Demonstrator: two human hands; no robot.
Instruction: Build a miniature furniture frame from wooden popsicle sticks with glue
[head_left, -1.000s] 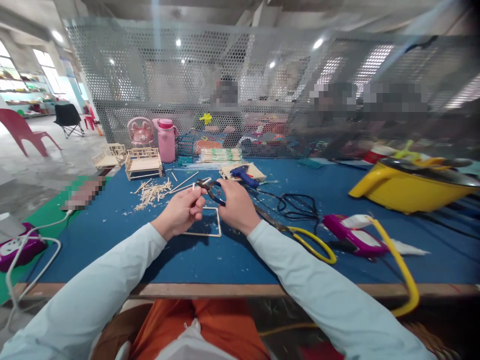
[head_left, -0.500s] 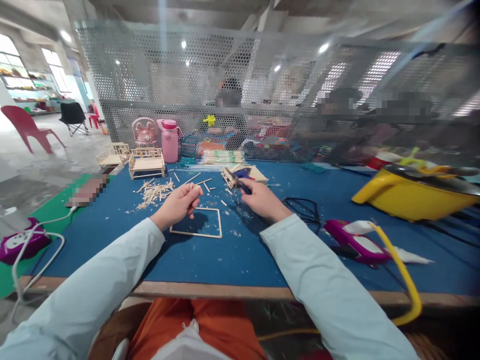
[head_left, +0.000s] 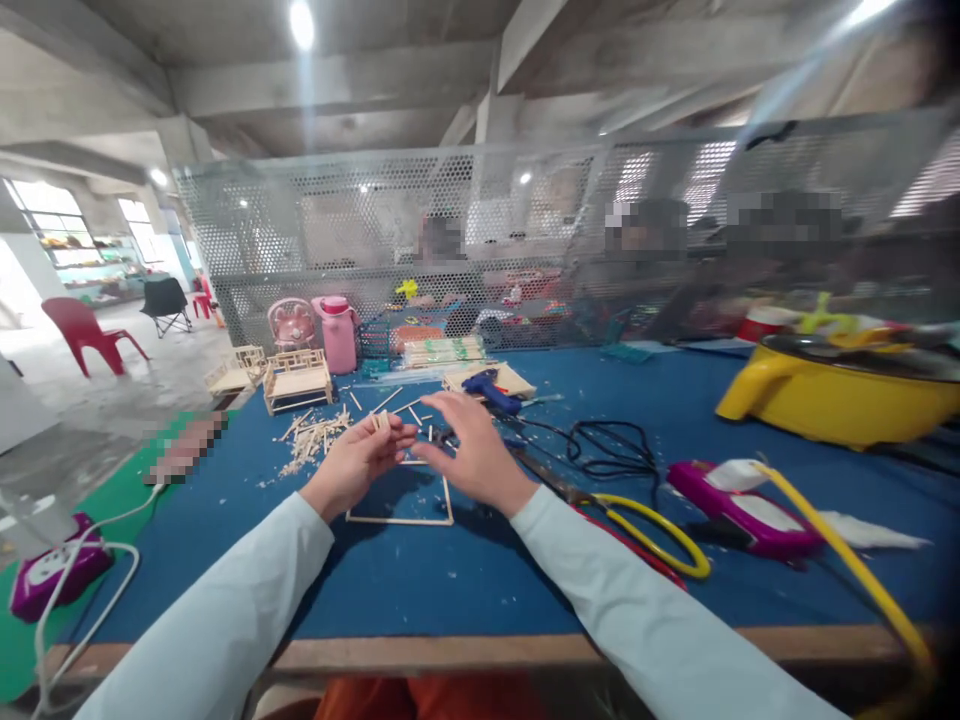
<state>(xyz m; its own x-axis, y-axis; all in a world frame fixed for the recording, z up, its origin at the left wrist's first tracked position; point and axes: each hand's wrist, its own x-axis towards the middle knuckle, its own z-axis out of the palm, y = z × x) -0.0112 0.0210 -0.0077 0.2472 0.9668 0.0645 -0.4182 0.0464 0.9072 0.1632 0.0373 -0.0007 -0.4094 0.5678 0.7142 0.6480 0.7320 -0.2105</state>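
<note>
My left hand (head_left: 358,458) is closed on a few short wooden sticks (head_left: 382,421), their pale ends showing above the fingers. My right hand (head_left: 474,450) is open beside it, thumb and fingers spread toward the sticks, apparently holding nothing. Below both hands a thin rectangular wooden frame (head_left: 405,520) lies flat on the blue mat, its far side partly covered by them. A dark-handled tool (head_left: 445,437) lies just behind the right fingers, mostly hidden. The blue glue gun (head_left: 491,390) rests beyond the right hand.
Cut sticks (head_left: 319,440) lie heaped at left, near two small wooden benches (head_left: 298,378). Scissors (head_left: 652,535) with yellow and red handles lie by my right sleeve. A black cable (head_left: 611,445), a purple power strip (head_left: 742,510) and a yellow pan (head_left: 840,395) are at right.
My right hand has let go of the dark-handled tool and moved left toward my left hand, its fingers opening. The camera has tilted upward. Scissors now show beside the right sleeve.
</note>
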